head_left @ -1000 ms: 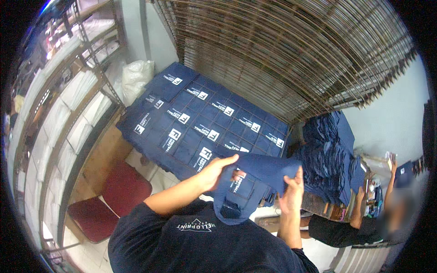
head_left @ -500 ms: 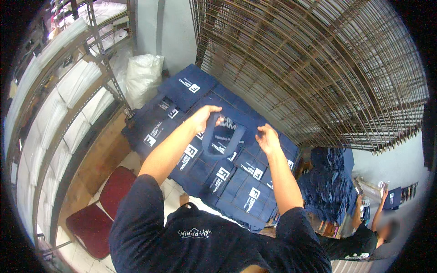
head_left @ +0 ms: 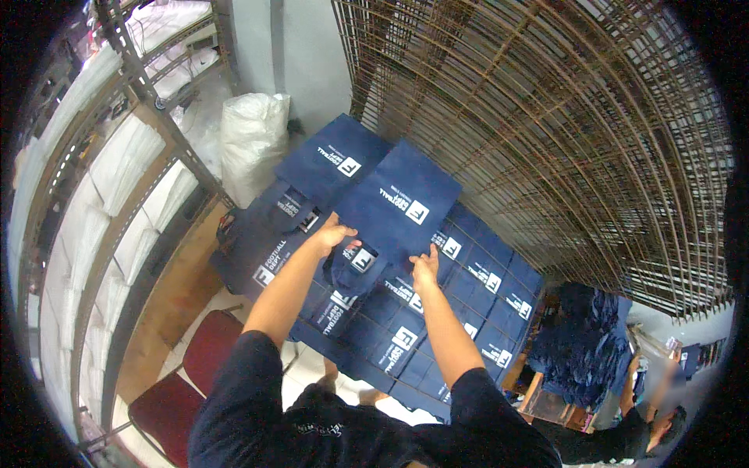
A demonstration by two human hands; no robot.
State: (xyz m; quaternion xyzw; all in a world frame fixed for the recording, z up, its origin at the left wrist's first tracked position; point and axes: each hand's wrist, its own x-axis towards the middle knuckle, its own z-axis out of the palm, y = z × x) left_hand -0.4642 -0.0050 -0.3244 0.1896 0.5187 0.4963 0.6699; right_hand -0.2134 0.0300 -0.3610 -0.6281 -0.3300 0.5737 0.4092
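Observation:
A navy fabric tote bag [head_left: 402, 195] with a white print lies spread over the far part of the table, its handle loop [head_left: 343, 273] toward me. At its near left corner, my left hand [head_left: 334, 235] is closed on the bag's edge. My right hand [head_left: 424, 269] pinches the near right edge, index finger stretched forward along the cloth. Beneath and around it lie rows of matching navy bags [head_left: 398, 343], overlapping, prints facing up. Another bag [head_left: 331, 160] lies flat at the far left, beside the one I hold. The undersides of my fingers are hidden.
Rusty wire racks [head_left: 530, 117] rise along the table's far right side. A white sack [head_left: 253, 140] stands by the wall; loaded shelves [head_left: 117, 179] line the left. Two dark red chairs [head_left: 168, 409] are near left. A navy cloth pile [head_left: 581, 343] and another person [head_left: 624, 437] are right.
Both hands have come down and nearer to me. The bag, seen before as a handle loop between my hands, now lies spread out flat beyond them. My view has shifted slightly.

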